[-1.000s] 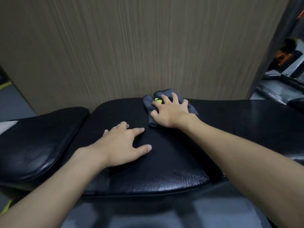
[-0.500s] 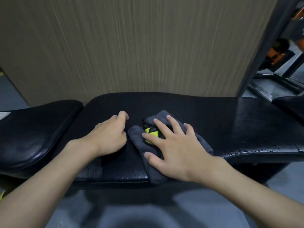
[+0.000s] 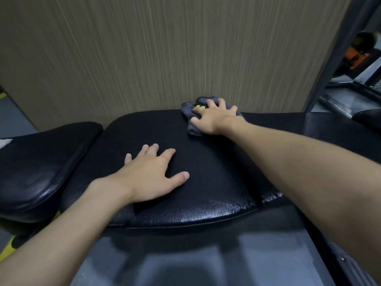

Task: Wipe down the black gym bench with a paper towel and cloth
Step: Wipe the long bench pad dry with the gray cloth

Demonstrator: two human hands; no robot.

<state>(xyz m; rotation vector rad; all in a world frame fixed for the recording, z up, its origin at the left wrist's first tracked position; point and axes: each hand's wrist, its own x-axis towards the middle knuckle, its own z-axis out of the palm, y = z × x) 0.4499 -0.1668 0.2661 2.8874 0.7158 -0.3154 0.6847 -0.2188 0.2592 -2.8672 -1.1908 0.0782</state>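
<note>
Two hands on black bench (image 3: pixel 206 182), left hand (image 3: pixel 150 174) fingers splayed flat, right hand (image 3: pixel 212 118) fingers spread, half-hiding grey cloth (image 3: pixel 190 112).

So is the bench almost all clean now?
Hard to say how much is done: no pad looks plainly wiped. In hand: the right hand presses the grey cloth flat at the far edge of the black bench pad, while the left hand rests flat near the front. Probably left: the smaller pad on the left, with no cloth on it.
</note>
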